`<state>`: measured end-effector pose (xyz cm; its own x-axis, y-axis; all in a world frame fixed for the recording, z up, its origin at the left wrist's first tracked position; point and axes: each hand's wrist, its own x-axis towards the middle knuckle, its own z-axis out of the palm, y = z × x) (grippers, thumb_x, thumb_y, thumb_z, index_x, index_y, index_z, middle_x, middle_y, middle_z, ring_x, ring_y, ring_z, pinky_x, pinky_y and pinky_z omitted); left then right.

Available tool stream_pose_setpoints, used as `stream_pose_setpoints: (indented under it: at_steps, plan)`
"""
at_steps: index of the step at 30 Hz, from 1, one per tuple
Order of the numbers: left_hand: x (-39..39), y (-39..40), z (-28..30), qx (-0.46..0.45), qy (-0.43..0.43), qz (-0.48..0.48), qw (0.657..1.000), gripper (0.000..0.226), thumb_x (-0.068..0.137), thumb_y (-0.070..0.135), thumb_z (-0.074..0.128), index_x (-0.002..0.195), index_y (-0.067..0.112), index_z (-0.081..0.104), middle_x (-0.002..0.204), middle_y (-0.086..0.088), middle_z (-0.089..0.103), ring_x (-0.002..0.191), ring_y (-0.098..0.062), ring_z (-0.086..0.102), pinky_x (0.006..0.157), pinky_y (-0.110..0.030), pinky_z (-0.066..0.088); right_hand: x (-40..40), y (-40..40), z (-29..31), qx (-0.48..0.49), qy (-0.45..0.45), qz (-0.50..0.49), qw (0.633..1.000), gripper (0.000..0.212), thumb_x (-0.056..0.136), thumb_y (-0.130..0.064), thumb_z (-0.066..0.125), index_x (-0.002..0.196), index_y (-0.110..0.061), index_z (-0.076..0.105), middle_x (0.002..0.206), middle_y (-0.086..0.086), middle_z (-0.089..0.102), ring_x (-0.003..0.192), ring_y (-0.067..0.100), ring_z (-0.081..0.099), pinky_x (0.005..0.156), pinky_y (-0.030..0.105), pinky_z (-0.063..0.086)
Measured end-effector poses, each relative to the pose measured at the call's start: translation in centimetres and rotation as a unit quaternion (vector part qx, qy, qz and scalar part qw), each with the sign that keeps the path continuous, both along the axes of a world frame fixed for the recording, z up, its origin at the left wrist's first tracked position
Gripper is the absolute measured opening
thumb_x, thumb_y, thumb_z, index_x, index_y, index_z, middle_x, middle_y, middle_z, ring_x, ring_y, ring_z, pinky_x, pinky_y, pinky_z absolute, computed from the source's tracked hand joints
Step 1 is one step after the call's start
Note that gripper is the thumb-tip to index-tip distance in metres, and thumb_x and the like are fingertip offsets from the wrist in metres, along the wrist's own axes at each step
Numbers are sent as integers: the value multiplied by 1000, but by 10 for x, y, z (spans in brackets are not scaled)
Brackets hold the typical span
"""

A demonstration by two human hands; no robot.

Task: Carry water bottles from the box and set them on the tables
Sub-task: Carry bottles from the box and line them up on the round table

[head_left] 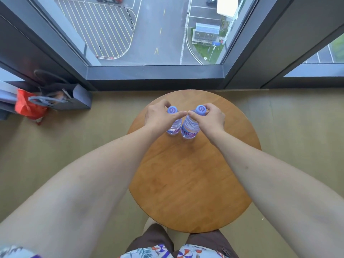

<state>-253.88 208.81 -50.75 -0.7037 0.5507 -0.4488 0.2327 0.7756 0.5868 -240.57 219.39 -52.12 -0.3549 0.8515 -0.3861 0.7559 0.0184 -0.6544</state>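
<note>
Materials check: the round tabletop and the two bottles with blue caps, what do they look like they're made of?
Round brown tabletop: looks like wood or wood veneer, with visible grain lines and a low satin sheen; solid or laminate can't be told.
Two clear water bottles, left and right: thin transparent plastic, ribbed, with printed labels.
Blue caps: opaque matte plastic with a swirl mark on top.

You have soft, even daylight coming in from the window [149, 30] ahead. The round table [186, 183] shows only faint shadows and no glare. The picture is sharp in the middle; the wide lens bends and stretches your forearms near the lower edges.
</note>
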Motion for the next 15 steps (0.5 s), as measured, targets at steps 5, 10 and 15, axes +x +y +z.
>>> stream_pose_setpoints:
  at_steps: [5, 10, 15]
  plan:
    - [-3, -4, -1, -6, -11, -18, 1000, 68, 68, 79, 74, 111, 26, 69, 107, 1, 69, 103, -20, 64, 89, -41, 57, 1, 1, 2, 6, -3, 1, 1000, 42, 85, -48, 79, 110, -16, 67, 104, 4, 71, 100, 22, 66, 76, 34, 58]
    - [-6, -14, -7, 40, -26, -37, 998, 55, 78, 64, 77, 119, 28, 74, 121, 5, 71, 106, -11, 61, 87, -32, 53, -1, 1, 5, 11, 0, -3, 1000, 45, 84, -44, 81, 116, -19, 62, 111, 3, 68, 102, 20, 64, 77, 34, 59]
    - [-9, -8, -6, 59, -11, -34, 998, 46, 85, 58, 74, 117, 24, 75, 116, 2, 74, 109, -17, 65, 96, -41, 55, -6, -3, 6, 10, 21, 15, 1000, 41, 83, -32, 85, 111, -18, 57, 109, 5, 68, 97, 20, 66, 71, 27, 55]
